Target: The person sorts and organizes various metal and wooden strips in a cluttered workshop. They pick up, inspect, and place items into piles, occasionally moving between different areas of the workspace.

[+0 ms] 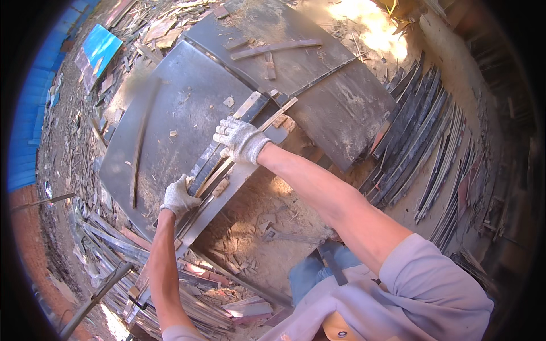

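My left hand (180, 196), in a pale knitted work glove, is closed at the near end of a dark-edged wooden strip (206, 165). Farther up the same strip, my right hand (243, 139), gloved alike, lies across it with the fingers bent over its far side. What the fingers do beneath is hidden. Thin bare wooden strips (277, 115) run alongside, close to the edge of a dark sheet-topped worktable (170, 96). A small wood block (220, 187) sits beside the strips between my hands.
Loose slats (277, 49) and a long thin strip (142, 148) lie on the tabletop. Stacked dark strips (406, 142) cover ground at the right. More strips (122, 241) and a metal bar (96, 298) are at lower left. A blue panel (101, 48) lies among scraps.
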### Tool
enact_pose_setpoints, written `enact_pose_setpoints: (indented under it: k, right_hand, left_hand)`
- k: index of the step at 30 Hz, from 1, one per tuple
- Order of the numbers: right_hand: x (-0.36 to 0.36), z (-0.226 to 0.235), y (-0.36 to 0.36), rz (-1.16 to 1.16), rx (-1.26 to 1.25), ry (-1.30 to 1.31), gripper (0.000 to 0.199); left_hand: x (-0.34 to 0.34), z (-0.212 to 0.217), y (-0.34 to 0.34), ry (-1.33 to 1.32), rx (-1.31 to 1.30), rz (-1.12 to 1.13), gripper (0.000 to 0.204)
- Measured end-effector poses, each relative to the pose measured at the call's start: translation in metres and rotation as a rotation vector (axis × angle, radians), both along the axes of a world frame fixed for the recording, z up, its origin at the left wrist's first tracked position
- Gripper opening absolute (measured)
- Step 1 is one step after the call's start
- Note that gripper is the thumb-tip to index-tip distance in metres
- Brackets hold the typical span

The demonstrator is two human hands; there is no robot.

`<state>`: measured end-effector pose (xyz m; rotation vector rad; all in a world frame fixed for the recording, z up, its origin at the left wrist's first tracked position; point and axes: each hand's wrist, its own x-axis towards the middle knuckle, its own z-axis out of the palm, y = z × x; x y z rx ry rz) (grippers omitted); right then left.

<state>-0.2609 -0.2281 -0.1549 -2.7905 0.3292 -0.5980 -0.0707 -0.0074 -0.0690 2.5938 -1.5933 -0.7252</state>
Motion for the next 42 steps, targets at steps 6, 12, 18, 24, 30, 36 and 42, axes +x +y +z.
enact_pose_setpoints:
  k: [6, 12, 18, 24, 30, 36, 42]
  right_hand:
    - [-0.003, 0.002, 0.008, 0.002, 0.037, 0.046, 0.058]
    - [0.001, 0.009, 0.015, 0.005, 0.020, 0.142, 0.060]
    - [-0.011, 0.003, 0.027, 0.005, 0.039, -0.006, 0.060]
    - [-0.067, -0.001, 0.047, 0.055, 0.102, -0.078, 0.058]
    - [-0.141, 0.008, 0.084, 0.055, 0.178, -0.041, 0.060]
    - [-0.151, 0.064, 0.015, -0.235, 0.096, 0.109, 0.075]
    - [-0.136, 0.030, -0.054, -0.503, 0.955, 0.165, 0.060]
  left_hand:
    - [-0.001, 0.002, 0.006, -0.015, 0.026, 0.001, 0.069]
    - [0.004, 0.000, 0.011, -0.036, 0.070, 0.013, 0.074]
    - [0.000, 0.001, 0.025, -0.039, 0.092, -0.021, 0.070]
    - [-0.053, -0.003, 0.043, 0.008, 0.170, -0.008, 0.064]
    - [-0.120, 0.019, 0.079, 0.123, 0.222, -0.027, 0.058]
    - [-0.109, 0.057, 0.059, 0.186, 0.217, 0.042, 0.050]
    - [-0.092, 0.059, 0.069, 0.113, 0.139, 0.122, 0.042]
